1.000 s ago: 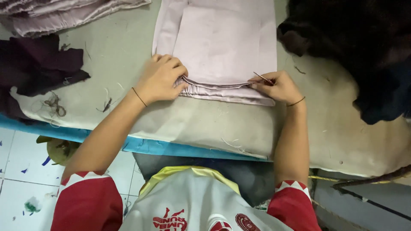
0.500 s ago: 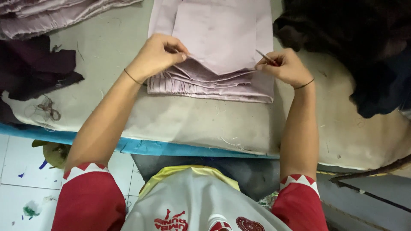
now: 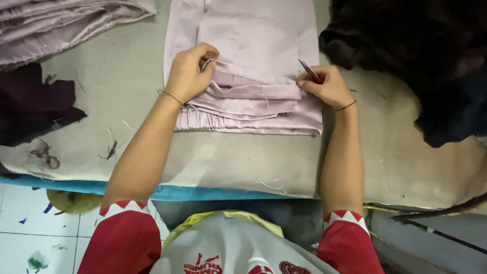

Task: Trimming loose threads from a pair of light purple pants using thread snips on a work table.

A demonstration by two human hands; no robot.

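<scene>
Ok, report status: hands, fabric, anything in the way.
Left hand pinching top fabric layer. Right hand on its edge, holding a thin metal tool. Dark cloth beside, apart.

Single view: head-worn camera, looking steeply down over wearer's chest onto bench (image 3: 243, 167). Faces away from body, toward bench's far side; near edge crosses lower third of frame, floor tiles visible at lower left corner. Close range: both forearms fill middle, left hand (image 3: 190, 73) and right hand (image 3: 327, 86) in upper half. No second view to compare.
</scene>
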